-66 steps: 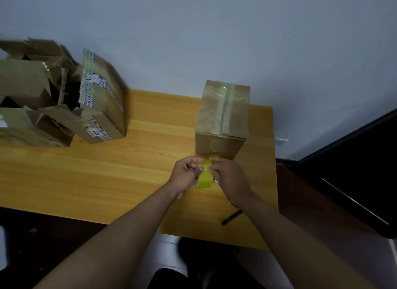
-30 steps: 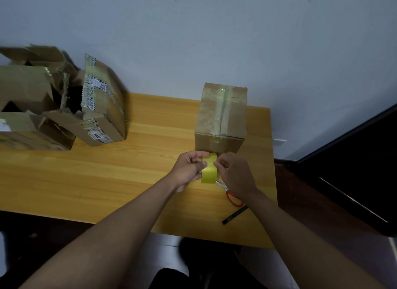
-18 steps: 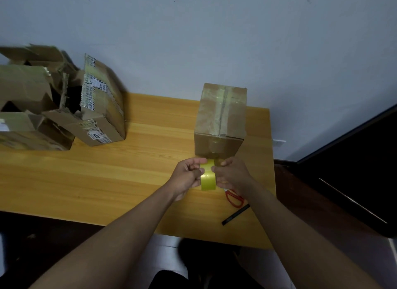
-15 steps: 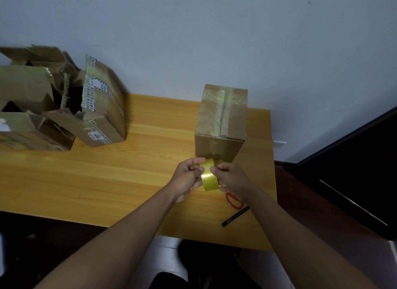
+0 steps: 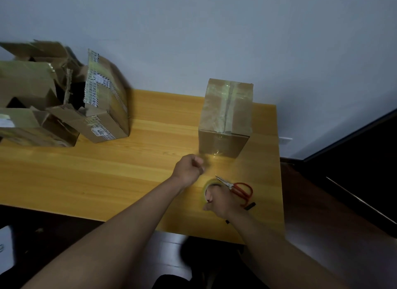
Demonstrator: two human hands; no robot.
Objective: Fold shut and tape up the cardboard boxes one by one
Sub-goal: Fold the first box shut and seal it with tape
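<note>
- Right hand (image 5: 223,200): nearest the camera, low over the front right part of the surface (image 5: 107,177). Its grip is closed around the yellow tape roll (image 5: 209,184), fingers through the core; the roll is largely covered by the hand.
- Black pen (image 5: 250,206): lies on the surface just right of the right hand, partly hidden by the wrist.
- Red-handled scissors (image 5: 236,186): lie flat on the surface just beyond the right hand, blades closed, tips pointing left toward the roll.
- Left hand (image 5: 189,167): above the surface, left of and beyond the roll. Fingers are curled; the fingertip area is motion-blurred, so whether the grip pinches a tape end cannot be told.
- Taped box (image 5: 225,118): stands on the surface just beyond the left hand, flaps folded shut, clear tape along the top seam and down the near face.
- Open boxes (image 5: 60,95): grouped at the far left of the surface, well apart from the taped box, flaps loose and torn.
- Wall (image 5: 214,35): pale, directly behind the surface.
</note>
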